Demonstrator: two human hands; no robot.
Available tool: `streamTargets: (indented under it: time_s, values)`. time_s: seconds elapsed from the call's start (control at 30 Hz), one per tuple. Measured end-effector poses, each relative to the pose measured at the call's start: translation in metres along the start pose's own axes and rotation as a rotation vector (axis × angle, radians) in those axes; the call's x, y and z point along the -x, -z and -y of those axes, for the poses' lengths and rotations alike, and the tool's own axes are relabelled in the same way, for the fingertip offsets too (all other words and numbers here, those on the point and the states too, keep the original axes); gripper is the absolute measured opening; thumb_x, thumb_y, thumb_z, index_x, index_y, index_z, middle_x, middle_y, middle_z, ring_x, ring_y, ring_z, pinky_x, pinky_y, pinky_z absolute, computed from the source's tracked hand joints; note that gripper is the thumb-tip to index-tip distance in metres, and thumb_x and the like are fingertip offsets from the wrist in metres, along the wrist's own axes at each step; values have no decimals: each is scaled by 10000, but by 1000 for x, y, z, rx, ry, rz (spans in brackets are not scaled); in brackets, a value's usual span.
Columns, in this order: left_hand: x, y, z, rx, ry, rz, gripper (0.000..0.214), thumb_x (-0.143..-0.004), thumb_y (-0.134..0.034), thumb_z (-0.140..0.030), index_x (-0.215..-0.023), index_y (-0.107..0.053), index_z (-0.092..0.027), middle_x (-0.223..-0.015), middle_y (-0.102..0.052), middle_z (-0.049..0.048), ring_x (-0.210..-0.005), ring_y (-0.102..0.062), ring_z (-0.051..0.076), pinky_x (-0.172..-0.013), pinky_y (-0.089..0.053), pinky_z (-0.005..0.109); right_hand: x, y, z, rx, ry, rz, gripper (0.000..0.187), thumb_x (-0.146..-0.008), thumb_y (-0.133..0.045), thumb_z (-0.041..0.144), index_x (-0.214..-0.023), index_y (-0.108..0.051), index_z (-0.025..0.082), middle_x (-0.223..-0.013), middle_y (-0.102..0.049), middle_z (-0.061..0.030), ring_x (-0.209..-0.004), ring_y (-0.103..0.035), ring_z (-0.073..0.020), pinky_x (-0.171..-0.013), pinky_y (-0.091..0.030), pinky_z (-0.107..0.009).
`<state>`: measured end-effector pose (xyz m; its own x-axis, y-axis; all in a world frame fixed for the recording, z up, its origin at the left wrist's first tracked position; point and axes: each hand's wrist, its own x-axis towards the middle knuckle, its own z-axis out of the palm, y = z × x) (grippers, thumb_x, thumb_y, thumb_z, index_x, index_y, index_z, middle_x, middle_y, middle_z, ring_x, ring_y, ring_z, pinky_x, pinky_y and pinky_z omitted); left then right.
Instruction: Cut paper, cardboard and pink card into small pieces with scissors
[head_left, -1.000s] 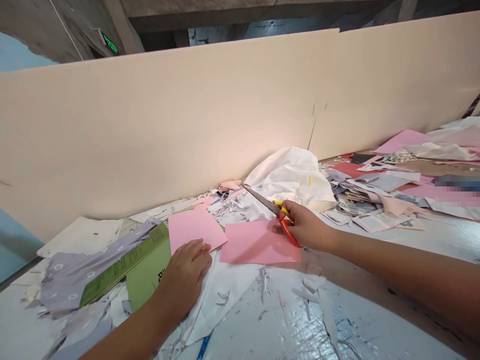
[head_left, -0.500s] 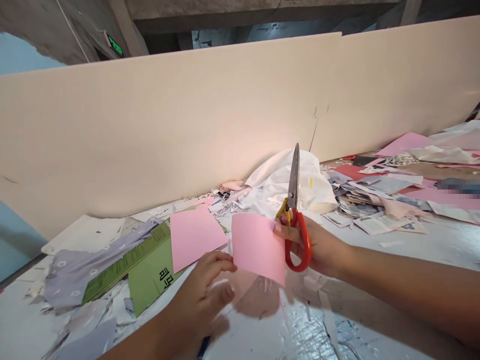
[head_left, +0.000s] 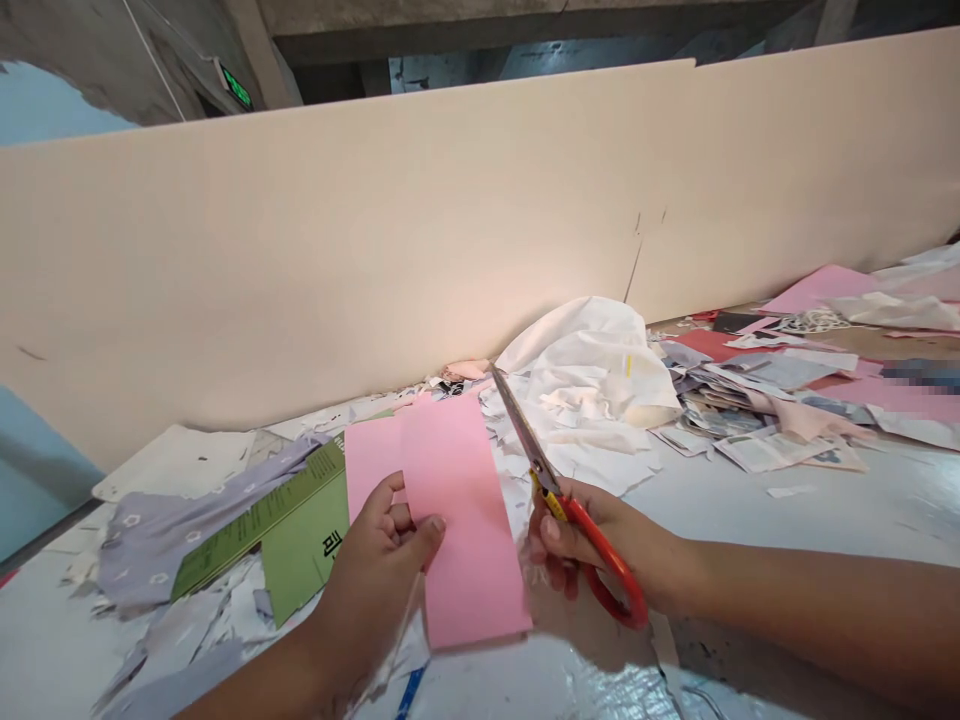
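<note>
Pink paper sheet (head_left: 469, 530) pinned to a littered counter (head_left: 840, 505)

From where I stand, the long pink strip lies on the counter just in front of the person, overlapping a second pink sheet (head_left: 367, 460) on its left. The left hand (head_left: 371, 575) sits partly open on the paper, fingers loosely curled and thumb pressing near the strip's edge, gripping nothing. The right hand (head_left: 592, 535) is closed around the red-orange handles of a pair of scissors (head_left: 551, 480), with the nearly shut blades pointing away, just beside the strip and not cutting it. A green printed card (head_left: 304, 540) and lilac patterned fabric (head_left: 199, 510) lie to the left. Crumpled white cloth (head_left: 577, 395) sits beyond the blades, against a beige board (head_left: 375, 270).
</note>
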<state>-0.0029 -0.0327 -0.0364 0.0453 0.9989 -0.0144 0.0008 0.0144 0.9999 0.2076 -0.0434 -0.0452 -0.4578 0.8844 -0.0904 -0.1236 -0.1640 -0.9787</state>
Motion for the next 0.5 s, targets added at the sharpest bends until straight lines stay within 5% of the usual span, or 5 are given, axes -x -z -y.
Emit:
streamTargets:
  time_s: [0.2,0.5]
  values:
    - [-10,15,8,-111,39,35,735,-667,-642,-326,-1299,-279,-231,-763,-661,33,-610,-609,160,-557,-464,275,-7,10,-14,-86,0,-81,426,-685,-546,591,-715,-427,183,-670,-540,11,-497,-463,-74,-435,-342,-207]
    - [1,4,5,80,49,171,741,-702,-626,-277,-1328,-229,-268,-845,-653,49,-715,-621,179,-642,-489,325,-9,11,-14,-107,0,-56,351,-701,-600,486,-711,-434,177,-621,-510,29,-523,-510,-97,-464,-402,-224]
